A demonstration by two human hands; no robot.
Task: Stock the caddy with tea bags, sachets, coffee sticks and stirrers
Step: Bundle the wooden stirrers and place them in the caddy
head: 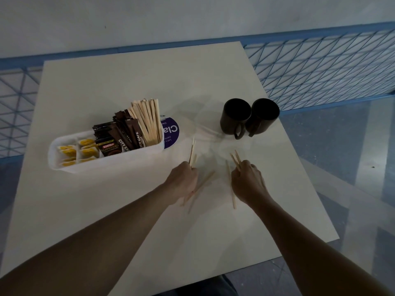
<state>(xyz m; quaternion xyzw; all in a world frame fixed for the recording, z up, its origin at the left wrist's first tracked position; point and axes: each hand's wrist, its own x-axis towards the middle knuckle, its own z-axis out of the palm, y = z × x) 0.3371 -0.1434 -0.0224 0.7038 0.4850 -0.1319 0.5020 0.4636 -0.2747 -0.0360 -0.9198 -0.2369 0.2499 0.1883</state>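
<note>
A white plastic caddy (64,165) stands at the table's left. It holds yellow tea bags (86,151), dark coffee sticks (123,135) and an upright bunch of wooden stirrers (148,122). My left hand (181,180) grips a few loose stirrers (193,153) just right of the caddy. My right hand (246,182) grips other stirrers (235,158), their tips pointing away from me. More stirrers (232,189) lie on the table between and under my hands.
Two dark mugs (235,116) stand side by side at the table's right. A purple and white label (172,130) lies behind the caddy. A blue wire rack (320,69) runs behind and beside the white table (128,210).
</note>
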